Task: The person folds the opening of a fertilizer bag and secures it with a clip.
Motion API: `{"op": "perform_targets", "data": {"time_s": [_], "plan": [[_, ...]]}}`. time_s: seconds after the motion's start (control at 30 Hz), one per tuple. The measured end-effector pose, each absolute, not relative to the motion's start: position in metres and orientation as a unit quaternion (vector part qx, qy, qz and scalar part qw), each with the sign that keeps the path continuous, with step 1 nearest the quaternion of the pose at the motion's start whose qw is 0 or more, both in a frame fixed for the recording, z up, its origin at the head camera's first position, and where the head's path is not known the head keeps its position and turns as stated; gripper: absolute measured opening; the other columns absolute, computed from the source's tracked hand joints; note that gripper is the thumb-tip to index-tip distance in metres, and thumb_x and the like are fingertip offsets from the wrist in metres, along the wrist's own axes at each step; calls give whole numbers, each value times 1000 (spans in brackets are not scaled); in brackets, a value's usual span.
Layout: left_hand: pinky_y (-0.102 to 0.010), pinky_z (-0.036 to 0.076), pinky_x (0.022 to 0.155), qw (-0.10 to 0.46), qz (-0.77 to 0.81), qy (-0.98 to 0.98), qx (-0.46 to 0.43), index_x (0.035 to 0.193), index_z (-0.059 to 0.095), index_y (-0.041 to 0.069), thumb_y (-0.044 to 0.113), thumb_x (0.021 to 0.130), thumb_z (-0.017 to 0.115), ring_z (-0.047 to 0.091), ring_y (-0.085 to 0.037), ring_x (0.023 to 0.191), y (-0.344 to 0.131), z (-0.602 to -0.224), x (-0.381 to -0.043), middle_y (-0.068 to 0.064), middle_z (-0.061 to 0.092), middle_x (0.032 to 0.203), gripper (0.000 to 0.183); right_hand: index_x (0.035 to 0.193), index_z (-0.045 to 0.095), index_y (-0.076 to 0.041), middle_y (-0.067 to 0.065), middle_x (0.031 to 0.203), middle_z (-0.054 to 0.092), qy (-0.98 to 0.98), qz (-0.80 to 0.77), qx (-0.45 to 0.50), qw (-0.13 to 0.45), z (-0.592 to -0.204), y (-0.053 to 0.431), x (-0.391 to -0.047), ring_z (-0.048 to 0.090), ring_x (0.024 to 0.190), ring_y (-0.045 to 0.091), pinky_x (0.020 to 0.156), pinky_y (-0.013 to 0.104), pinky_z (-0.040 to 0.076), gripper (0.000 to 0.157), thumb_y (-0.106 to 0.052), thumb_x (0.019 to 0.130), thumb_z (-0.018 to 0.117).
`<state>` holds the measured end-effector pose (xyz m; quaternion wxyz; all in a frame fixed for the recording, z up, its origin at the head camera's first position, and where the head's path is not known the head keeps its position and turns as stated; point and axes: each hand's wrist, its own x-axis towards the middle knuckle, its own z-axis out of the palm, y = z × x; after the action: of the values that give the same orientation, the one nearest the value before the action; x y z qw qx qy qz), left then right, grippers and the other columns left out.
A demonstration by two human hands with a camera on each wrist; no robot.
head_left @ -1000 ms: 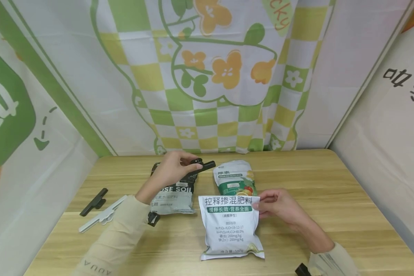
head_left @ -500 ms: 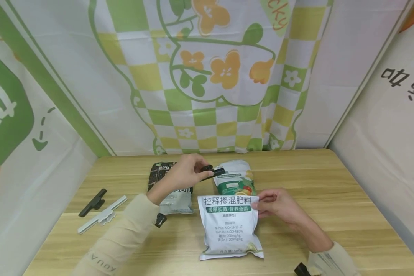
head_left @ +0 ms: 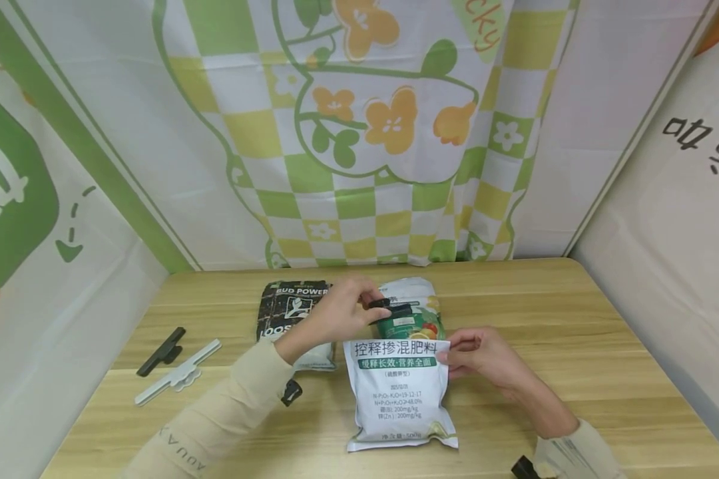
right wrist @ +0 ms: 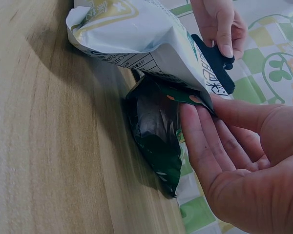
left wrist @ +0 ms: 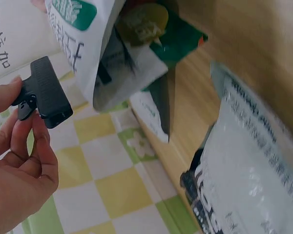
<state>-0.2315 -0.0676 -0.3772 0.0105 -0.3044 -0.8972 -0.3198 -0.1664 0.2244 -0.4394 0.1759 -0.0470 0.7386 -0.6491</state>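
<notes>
My left hand [head_left: 344, 313] pinches a black bag clip [left wrist: 49, 95] by its handles, thumb on one side and fingertips on the other. In the head view the clip is just above and behind the top edge of a white fertilizer bag [head_left: 401, 406], apart from it in the left wrist view. That bag stands upright, with Chinese print on its face. At its top right corner, my right hand [head_left: 491, 359] grips the edge between thumb and fingers. Directly behind it is a green-and-white pouch [head_left: 419, 320], partly hidden by the bag and the clip.
A black-and-white soil bag [head_left: 275, 309] lies behind my left forearm. A dark bag clip [head_left: 162, 351] and a white bag clip [head_left: 178, 372] lie on the wooden table [head_left: 575, 332] at the left. A checked curtain [head_left: 359, 226] hangs behind the table.
My left hand has carried the black clip rightward and slightly down, from over the soil bag to behind the white bag's top edge. My right hand and the white bag stay in place.
</notes>
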Motion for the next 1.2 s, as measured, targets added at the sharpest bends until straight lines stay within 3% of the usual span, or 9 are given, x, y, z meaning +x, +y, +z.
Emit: {"op": "perform_targets", "data": {"time_s": [0.3, 0.63, 1.2], "plan": [[-28, 57, 81, -23, -339, -887, -312, 107, 79, 10, 28, 94, 80, 65, -10, 87, -64, -379, -228, 0, 75, 95, 22, 108, 69, 12, 9, 94, 79, 740, -648, -48, 174, -440, 225, -166, 77, 83, 22, 81, 41, 67, 27, -7, 91, 80], [-22, 52, 67, -61, -345, -876, -331, 103, 84, 13, 25, 93, 82, 62, -9, 76, -60, -379, -232, 4, 74, 89, 16, 107, 69, 12, 8, 94, 79, 740, -647, -48, 176, -440, 225, -166, 77, 83, 21, 81, 41, 67, 26, -6, 91, 79], [-24, 55, 70, -115, -369, -859, -334, 104, 85, 13, 26, 92, 83, 65, -9, 79, -59, -385, -241, 2, 75, 92, 17, 108, 68, 12, 7, 92, 79, 733, -655, -55, 176, -444, 223, -165, 76, 78, 18, 77, 37, 67, 24, -6, 93, 76]]}}
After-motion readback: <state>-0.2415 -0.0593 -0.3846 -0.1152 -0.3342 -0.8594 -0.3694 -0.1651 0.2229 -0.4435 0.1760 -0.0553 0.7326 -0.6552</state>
